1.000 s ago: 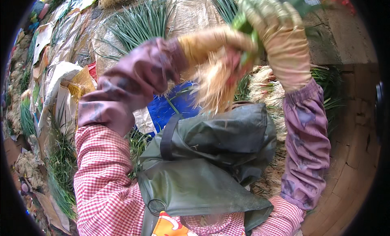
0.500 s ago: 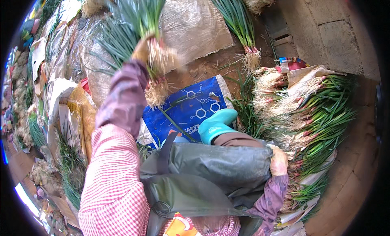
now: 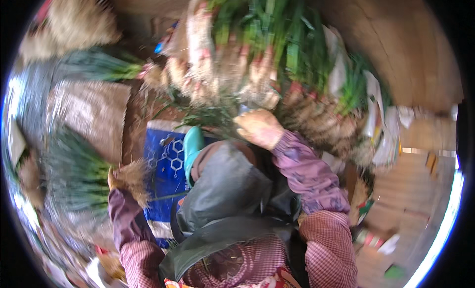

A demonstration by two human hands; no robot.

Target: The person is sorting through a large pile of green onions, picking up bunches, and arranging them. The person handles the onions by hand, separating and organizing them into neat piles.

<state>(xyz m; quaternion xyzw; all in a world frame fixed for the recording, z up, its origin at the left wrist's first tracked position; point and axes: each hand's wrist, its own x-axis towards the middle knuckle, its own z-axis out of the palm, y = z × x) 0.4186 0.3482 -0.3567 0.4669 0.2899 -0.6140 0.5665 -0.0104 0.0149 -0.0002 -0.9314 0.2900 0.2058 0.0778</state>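
Note:
My left hand [image 3: 113, 179] is closed around a bunch of spring onions [image 3: 81, 171], near its roots. The long green leaves spread to the left, and the pale roots [image 3: 133, 179] point right, over the edge of a blue printed sack [image 3: 158, 184]. Ahead of my knee, my right hand [image 3: 260, 127] reaches toward a row of root-on spring onion bunches [image 3: 257, 70]. Motion smears its fingers, so I cannot make out whether they hold anything. A small grey-blue thing [image 3: 243, 108] shows beside the fingertips.
Another spring onion bunch [image 3: 109, 67] lies at the far left, beyond a brown sheet [image 3: 89, 109]. A teal boot [image 3: 193, 149] rests on the blue sack. Loose green leaves [image 3: 208, 114] litter the ground. Cloudy plastic and sacking [image 3: 388, 134] lie right of the row.
My view has swung to the right. My left hand has lowered the raised bunch to the left of the blue sack. My right hand has left my knee and reached forward to the row.

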